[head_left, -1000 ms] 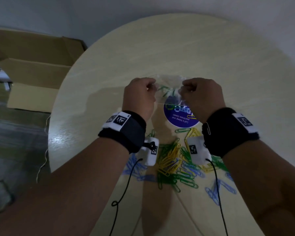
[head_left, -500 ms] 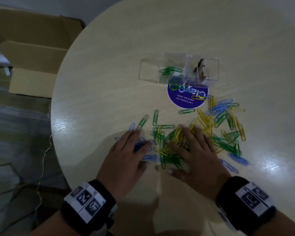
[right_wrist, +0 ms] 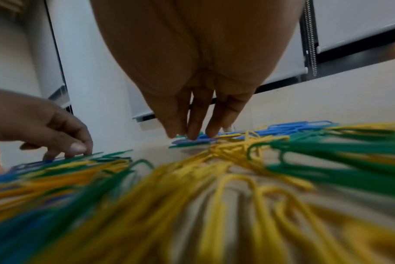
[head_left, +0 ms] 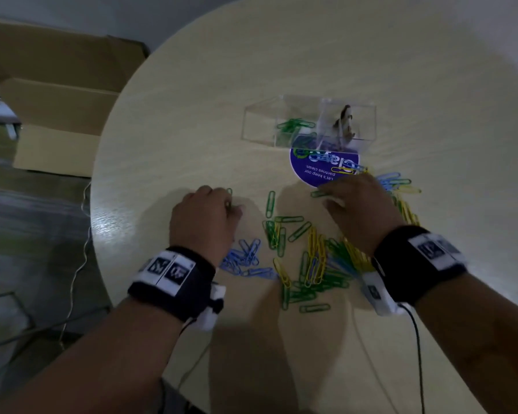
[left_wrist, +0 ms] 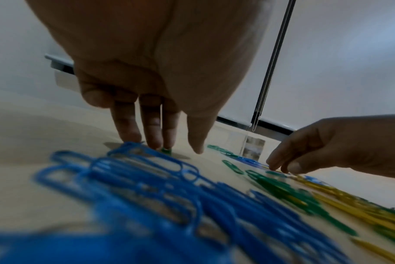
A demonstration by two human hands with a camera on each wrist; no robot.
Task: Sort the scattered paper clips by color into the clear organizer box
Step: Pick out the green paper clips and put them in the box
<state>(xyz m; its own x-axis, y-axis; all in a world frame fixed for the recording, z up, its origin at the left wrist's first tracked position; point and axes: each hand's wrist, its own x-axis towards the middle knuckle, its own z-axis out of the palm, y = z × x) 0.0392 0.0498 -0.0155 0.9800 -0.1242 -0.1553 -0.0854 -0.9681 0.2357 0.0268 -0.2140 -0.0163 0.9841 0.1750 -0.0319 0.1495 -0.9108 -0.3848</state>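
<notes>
The clear organizer box (head_left: 260,121) stands at the far middle of the round table, with green clips (head_left: 295,125) in its middle compartment. Blue clips (head_left: 245,258), yellow clips (head_left: 317,255) and green clips (head_left: 332,282) lie scattered in front of me. My left hand (head_left: 232,204) has its fingertips (left_wrist: 165,146) pressed down on a lone green clip (left_wrist: 166,151), thumb apart. My right hand (head_left: 326,195) presses straight fingers (right_wrist: 193,132) on a green clip (head_left: 317,193) at the edge of a purple sticker (head_left: 323,171).
A brownish object (head_left: 344,124) sits in the box's right compartment. More blue and yellow clips (head_left: 398,183) lie right of the sticker. The table edge (head_left: 97,222) curves at the left, with a cardboard box (head_left: 57,115) and cables on the floor beyond.
A second ago both hands were up at the box; half a second ago they lay flat on the pile. Now both have moved forward, each onto a single green clip.
</notes>
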